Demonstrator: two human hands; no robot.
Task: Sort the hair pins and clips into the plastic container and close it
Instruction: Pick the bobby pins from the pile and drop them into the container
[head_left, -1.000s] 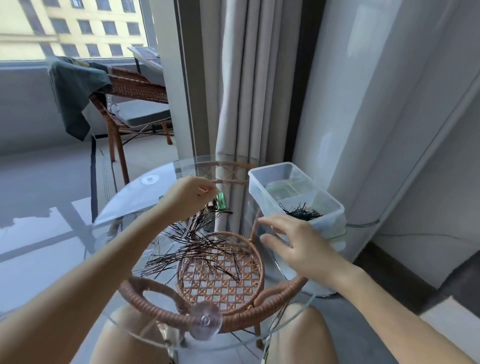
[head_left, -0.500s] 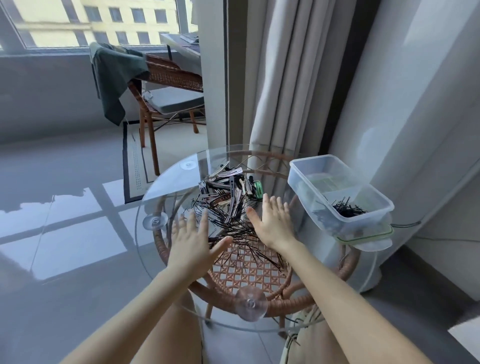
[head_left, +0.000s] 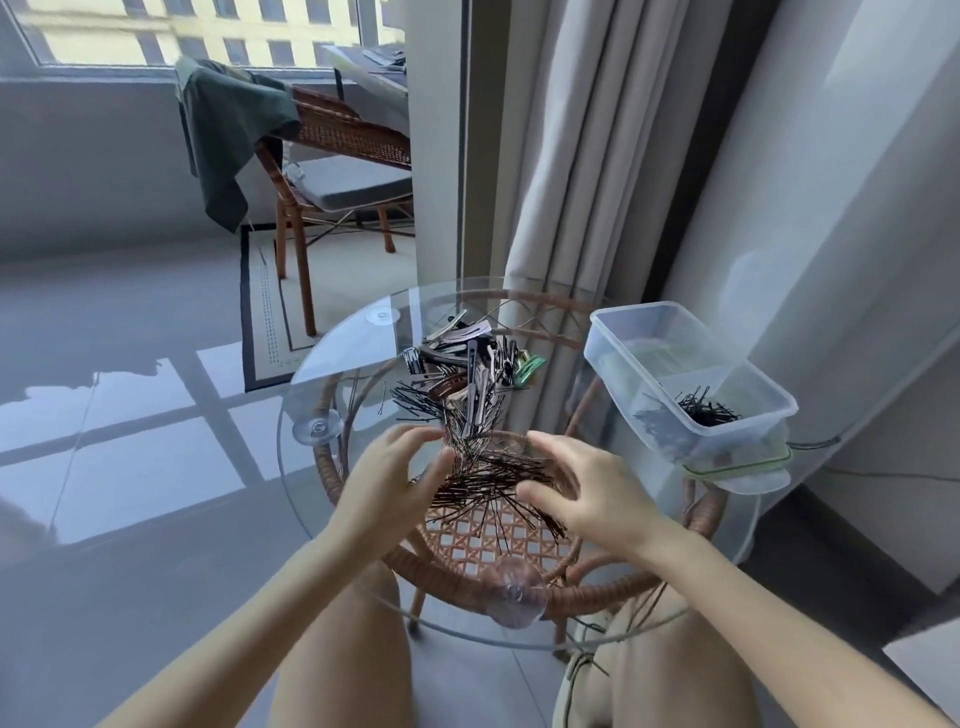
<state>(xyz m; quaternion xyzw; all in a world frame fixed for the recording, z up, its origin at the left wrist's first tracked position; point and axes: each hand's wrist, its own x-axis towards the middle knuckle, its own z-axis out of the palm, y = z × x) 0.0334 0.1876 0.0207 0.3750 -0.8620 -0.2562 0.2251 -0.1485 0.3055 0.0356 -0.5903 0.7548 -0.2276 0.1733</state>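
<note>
**Both hands close in on the hair pins**

Nearest, both forearms reach forward over the knees to the round glass bench (head_left: 332, 374). The left hand (head_left: 395, 478) curls fingers and thumb round the left ends of the hair pins (head_left: 488, 483) heaped near the bench's middle. The right hand (head_left: 582, 488) cups the heap from the other side, fingers bent but blurred, so its grip cannot be told. Half a second ago both hands lay flat, fingers straight, beside the heap. Just beyond, the clips (head_left: 467, 364) lie piled. At the right edge the plastic container (head_left: 623, 384) stands open on its green-rimmed lid (head_left: 737, 467), some pins inside.
</note>
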